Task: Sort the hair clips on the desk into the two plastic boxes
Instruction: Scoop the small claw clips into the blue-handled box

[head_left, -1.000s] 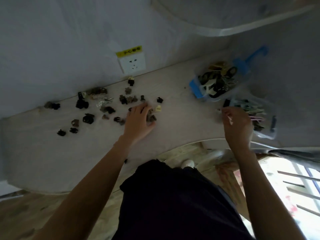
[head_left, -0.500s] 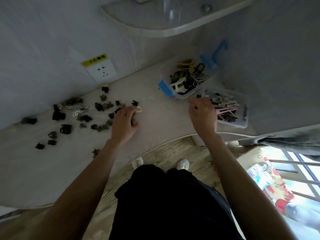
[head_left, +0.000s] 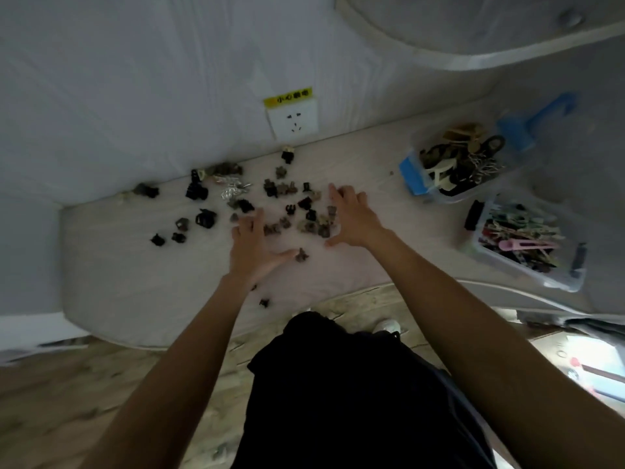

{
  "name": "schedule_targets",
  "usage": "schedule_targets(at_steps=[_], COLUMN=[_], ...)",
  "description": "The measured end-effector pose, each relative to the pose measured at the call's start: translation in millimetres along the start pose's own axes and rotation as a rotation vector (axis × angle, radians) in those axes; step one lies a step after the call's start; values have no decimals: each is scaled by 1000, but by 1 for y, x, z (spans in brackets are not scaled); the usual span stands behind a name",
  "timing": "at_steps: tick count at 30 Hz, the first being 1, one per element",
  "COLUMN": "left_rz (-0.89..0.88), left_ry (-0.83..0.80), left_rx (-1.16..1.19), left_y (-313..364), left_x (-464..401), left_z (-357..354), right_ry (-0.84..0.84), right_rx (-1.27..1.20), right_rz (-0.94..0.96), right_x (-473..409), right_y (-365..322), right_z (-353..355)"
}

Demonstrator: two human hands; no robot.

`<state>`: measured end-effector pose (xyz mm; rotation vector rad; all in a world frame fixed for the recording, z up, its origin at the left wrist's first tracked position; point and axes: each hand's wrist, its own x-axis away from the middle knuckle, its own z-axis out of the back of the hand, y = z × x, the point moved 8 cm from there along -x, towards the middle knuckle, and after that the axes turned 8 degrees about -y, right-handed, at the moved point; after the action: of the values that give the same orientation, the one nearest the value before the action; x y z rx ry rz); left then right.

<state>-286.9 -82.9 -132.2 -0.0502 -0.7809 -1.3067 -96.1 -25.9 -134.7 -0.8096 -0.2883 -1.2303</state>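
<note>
Both hands are seen spread wide and empty above the pale wood-grain surface (head_left: 142, 292): left hand (head_left: 252, 247) w/ fingers splayed and palm down, right hand (head_left: 353, 220) likewise opened, thumb stretched toward the left. Between and around them, a scatter of small dark and brownish claw hair clips (head_left: 270, 204) is spread across the surface, reaching to the wall. One brownish clip (head_left: 301, 255) lies just beside the left thumb tip; contact can't be told. Two plastic boxes are placed well to the right: a clear box w/ blue latches (head_left: 411, 174), filled w/ larger dark and beige clips, and nearer the edge a clear box (head_left: 561, 280) holding long flat clips incl. a pink one. A white wall socket w/ yellow label (head_left: 293, 119) is mounted behind the clips.
</note>
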Motion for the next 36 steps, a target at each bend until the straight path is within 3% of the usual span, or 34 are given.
schedule_targets(at_steps=[6, 13, 17, 20, 26, 36], left_rz=[-176, -286, -272, -206, -192, -249], left_ry=[-101, 20, 61, 57, -144, -94], left_rx=[69, 98, 172, 266, 493, 572], left_y=[34, 45, 44, 45, 40, 57], left_x=[-3, -2, 2, 0, -6, -4], left_z=[-16, -13, -11, -12, -24, -8], right_ry=[125, 153, 36, 107, 253, 328], right_rx=[-120, -237, -218, -190, -391, -531], right_rz=[-54, 48, 62, -19, -47, 89], right_x=[13, 25, 26, 23, 26, 43], right_y=[-11, -22, -30, -35, -25, -11], right_z=[-17, -19, -33, -38, -31, -6])
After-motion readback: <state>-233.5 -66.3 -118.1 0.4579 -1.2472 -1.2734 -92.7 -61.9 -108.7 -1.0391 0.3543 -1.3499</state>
